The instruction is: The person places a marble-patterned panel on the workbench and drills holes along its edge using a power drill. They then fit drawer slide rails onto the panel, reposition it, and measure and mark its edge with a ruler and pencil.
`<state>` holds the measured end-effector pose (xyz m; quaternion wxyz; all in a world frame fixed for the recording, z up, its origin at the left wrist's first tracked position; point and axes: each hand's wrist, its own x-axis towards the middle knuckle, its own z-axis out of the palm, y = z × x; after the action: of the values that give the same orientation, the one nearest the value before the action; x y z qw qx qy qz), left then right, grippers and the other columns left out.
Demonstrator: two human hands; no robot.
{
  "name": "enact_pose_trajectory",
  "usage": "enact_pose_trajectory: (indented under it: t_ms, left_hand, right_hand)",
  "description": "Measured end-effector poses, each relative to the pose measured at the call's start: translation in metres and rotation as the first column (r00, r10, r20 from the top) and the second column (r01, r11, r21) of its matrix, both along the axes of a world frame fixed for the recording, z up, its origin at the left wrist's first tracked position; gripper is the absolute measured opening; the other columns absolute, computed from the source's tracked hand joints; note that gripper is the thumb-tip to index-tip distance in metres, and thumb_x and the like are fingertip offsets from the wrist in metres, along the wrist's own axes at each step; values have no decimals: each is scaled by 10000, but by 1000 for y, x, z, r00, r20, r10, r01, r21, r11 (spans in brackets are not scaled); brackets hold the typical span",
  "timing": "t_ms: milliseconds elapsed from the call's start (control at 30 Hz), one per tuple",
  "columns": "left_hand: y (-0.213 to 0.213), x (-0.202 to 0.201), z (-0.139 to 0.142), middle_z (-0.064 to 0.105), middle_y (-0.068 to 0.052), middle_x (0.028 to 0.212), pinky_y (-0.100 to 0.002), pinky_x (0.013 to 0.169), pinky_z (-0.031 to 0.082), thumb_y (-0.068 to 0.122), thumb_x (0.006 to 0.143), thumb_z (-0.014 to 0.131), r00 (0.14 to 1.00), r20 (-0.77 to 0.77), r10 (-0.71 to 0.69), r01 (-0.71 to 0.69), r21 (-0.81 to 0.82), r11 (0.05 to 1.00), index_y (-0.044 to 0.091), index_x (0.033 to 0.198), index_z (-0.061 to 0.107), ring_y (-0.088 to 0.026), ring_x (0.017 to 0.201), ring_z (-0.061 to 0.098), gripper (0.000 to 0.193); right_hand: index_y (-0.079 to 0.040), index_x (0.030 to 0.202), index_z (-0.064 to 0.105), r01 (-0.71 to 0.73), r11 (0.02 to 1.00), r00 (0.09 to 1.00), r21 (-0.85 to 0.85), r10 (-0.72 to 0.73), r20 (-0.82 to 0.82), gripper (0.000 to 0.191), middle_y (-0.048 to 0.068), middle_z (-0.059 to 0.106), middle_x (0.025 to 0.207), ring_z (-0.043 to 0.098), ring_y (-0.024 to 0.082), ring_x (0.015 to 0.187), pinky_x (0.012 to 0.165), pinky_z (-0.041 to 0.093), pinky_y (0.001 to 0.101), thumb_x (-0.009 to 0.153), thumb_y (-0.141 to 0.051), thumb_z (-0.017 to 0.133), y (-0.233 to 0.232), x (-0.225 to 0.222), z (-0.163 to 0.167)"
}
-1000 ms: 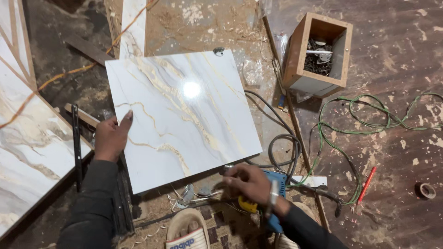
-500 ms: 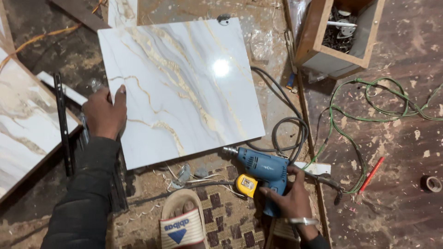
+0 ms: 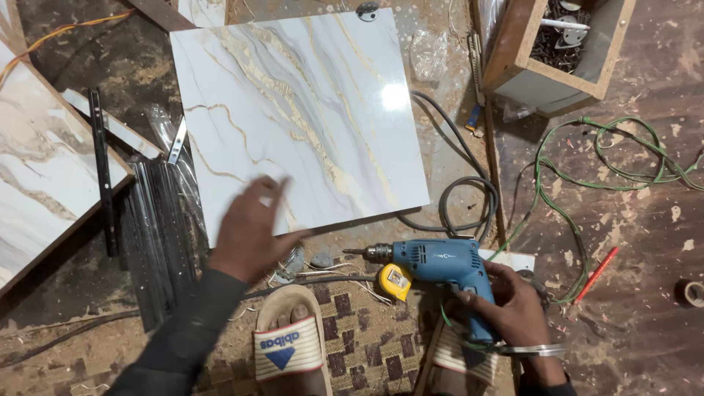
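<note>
1. While I am watching through the head camera, the right hand point(image 3: 506, 304) is wrapping around the grip of the blue electric drill point(image 3: 433, 262); its fingers are curling closed on the handle, and the bit is pointing left along the floor.
2. The left hand point(image 3: 253, 231) is hovering with fingers spread over the near edge of the marble-patterned panel point(image 3: 301, 110). It is blurring, so I cannot tell whether it is touching the surface.
3. That panel is lying flat on the dusty floor, glossy face up, just beyond the drill. A second similar panel point(image 3: 40, 169) is lying well to the left.
4. A yellow tape measure point(image 3: 396, 281) is sitting just beside the drill's chuck, above a sandalled foot point(image 3: 290, 341).
5. Risks I am noting:
   - The drill's black cord point(image 3: 458, 194) is looping beside the panel; I judge it could be snagging if the tool is lifted.
   - The glossy face is looking slippery, so the bit could be skating and scratching it.
   - The bit is lying close to the toes and to the spread left fingers.
   - Green wire point(image 3: 587, 169) is tangling on the right, a trip hazard.
</note>
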<state>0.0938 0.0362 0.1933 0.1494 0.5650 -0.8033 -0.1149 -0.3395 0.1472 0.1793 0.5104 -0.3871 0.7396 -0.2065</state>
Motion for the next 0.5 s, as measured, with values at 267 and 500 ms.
enact_pose_trajectory:
  t_ms: [267, 500]
  left_hand:
    - [4, -16, -36, 602, -200, 1255, -357, 759, 520, 281, 761, 775, 872, 416, -259, 311, -61, 948, -37, 1470, 479, -221, 875, 587, 832]
    - [-13, -5, 10, 752, -218, 1059, -279, 578, 464, 209, 947, 690, 819, 508, -266, 511, -437, 740, -53, 1235, 690, -141, 659, 575, 390]
  right_hand:
    - [-107, 1409, 523, -346, 937, 842, 42, 330, -427, 839, 217, 738, 1131, 771, 331, 922, 771, 601, 439, 712, -475, 809, -3, 4, 10]
    - [-114, 1464, 456, -239, 971, 932, -11, 227, -281, 819, 207, 741, 1143, 775, 305, 938, 801, 603, 420, 765, -404, 771, 16, 4, 3]
